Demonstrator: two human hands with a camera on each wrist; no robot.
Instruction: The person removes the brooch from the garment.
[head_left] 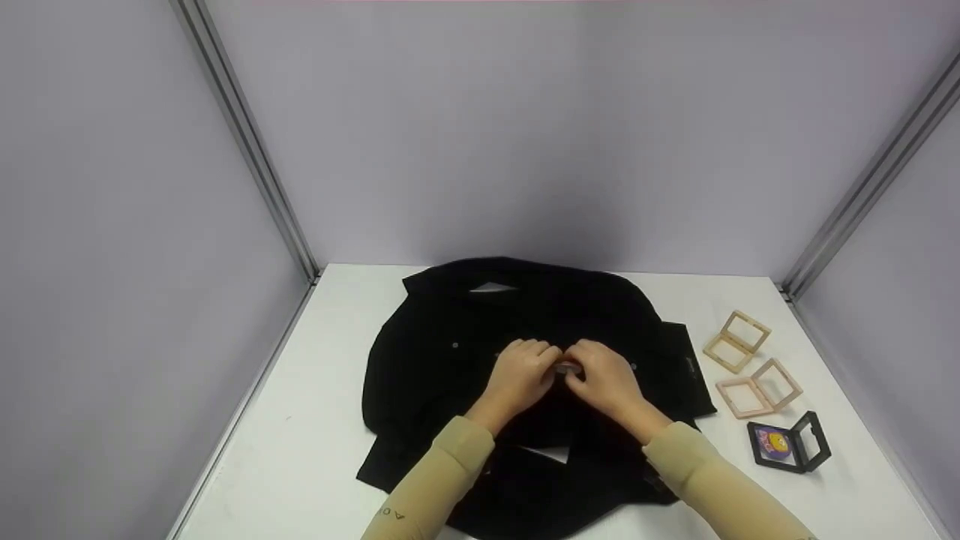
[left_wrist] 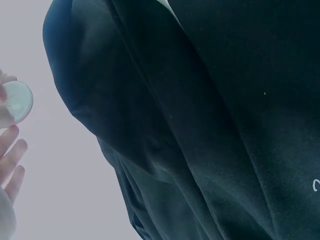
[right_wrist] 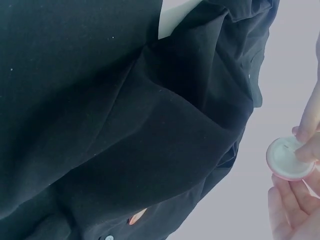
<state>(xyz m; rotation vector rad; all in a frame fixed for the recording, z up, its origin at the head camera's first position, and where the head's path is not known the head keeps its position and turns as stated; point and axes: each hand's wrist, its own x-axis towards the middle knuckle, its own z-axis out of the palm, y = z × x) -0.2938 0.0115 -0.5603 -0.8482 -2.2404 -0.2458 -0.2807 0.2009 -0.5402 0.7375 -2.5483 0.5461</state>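
Both hands meet in the middle, over a black garment (head_left: 442, 375) with sleeves and small pale buttons, laid out on the white table. Between them is a small round badge (right_wrist: 284, 159), whose flat white side and pink rim show in the right wrist view. My left hand (head_left: 523, 373) pinches it from the left; my right hand (head_left: 606, 377) pinches it from the other side. From the left wrist, the badge (left_wrist: 20, 101) appears at the frame's edge, with some fingers (left_wrist: 11, 162) extended below it. In the head view the hands mostly hide it.
To the garment's right stand three open hinged frames: a yellowish one (head_left: 726, 352), a pale pink one (head_left: 742, 397), and a black one (head_left: 776, 463) with a purple and yellow picture. White table (head_left: 300, 420) shows left of the garment. Grey-white walls (head_left: 465, 135) enclose the back and sides.
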